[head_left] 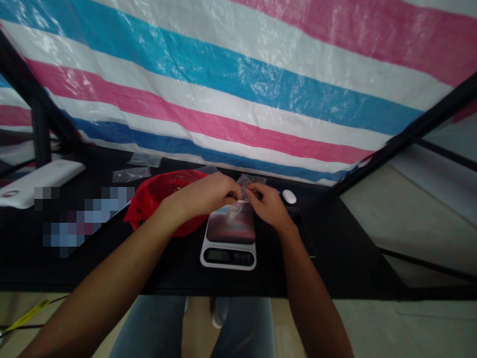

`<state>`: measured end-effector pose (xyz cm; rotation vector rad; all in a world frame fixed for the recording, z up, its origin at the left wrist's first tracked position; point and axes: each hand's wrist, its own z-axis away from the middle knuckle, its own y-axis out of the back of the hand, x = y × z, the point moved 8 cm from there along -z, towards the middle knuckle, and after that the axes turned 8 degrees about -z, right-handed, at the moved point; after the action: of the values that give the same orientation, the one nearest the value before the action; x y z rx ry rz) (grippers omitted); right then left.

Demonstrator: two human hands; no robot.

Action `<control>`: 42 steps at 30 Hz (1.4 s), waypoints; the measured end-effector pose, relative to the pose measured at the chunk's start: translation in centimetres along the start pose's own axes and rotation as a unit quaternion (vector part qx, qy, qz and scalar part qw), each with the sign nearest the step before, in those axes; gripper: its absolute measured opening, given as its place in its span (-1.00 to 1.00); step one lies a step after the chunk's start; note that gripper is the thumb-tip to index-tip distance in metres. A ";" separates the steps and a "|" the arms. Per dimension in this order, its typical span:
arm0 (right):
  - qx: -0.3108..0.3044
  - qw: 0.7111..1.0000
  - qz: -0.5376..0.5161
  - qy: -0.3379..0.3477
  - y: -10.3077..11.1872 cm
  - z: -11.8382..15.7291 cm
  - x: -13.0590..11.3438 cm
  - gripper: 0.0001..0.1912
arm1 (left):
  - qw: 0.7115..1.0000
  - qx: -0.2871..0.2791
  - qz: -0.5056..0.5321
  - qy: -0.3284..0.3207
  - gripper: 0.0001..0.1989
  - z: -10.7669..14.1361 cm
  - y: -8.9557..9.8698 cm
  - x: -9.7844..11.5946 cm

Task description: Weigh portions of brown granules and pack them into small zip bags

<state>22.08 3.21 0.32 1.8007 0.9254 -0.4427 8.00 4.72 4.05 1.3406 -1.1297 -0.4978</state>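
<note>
Just above the back of a small kitchen scale (231, 231), my left hand (223, 188) and my right hand (265, 201) meet with fingertips pinched. Between them is a small clear plastic bag (244, 192), which both hands grip at its edges; its contents are too small to make out. A pale, see-through shape (234, 208) shows on the steel plate below the fingers, perhaps part of the bag or a reflection. Left of the scale, partly behind my left forearm, lies a red plastic bag (149, 191), open at the top, with small bits inside.
More clear bags (132, 174) lie at the back left. A white oval object (289, 197) and a dark flat device (304, 233) are at the right. A white box-like device (40, 183) stands far left. Striped sheeting (231, 94) hangs behind the black table (171, 273).
</note>
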 end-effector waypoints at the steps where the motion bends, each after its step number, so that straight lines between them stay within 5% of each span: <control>1: 0.001 1.000 -0.004 -0.002 0.1 0.0 0.0 -0.82 | 1.000 -0.008 -0.007 -0.002 -0.82 -0.2 -0.4 0.2; 13: -0.009 1.000 0.002 -0.006 0.2 -0.1 -0.2 -0.82 | 0.998 -0.055 -0.032 0.012 -0.83 -1.0 -1.4 1.1; 23: -0.028 0.999 -0.013 -0.007 -0.1 -0.1 -0.6 -0.81 | 0.998 -0.016 0.038 -0.043 -0.79 -0.3 -0.5 1.9; 31: -0.028 0.998 -0.060 -0.002 -0.2 0.0 -0.5 -0.83 | 0.995 0.001 0.102 -0.022 -0.70 0.2 0.3 1.5; 38: -0.079 0.995 -0.054 0.036 -2.0 0.1 -0.3 -0.84 | 0.995 0.025 0.091 0.032 -0.81 2.2 1.1 -2.2; 42: -0.103 0.992 -0.046 0.058 -2.8 0.1 -0.4 -0.84 | 0.988 -0.066 0.001 0.141 -0.83 5.4 -0.1 -6.3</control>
<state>19.69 3.49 -1.24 1.6141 1.0977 -0.2915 0.77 7.22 0.93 1.2489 -0.8503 -0.3608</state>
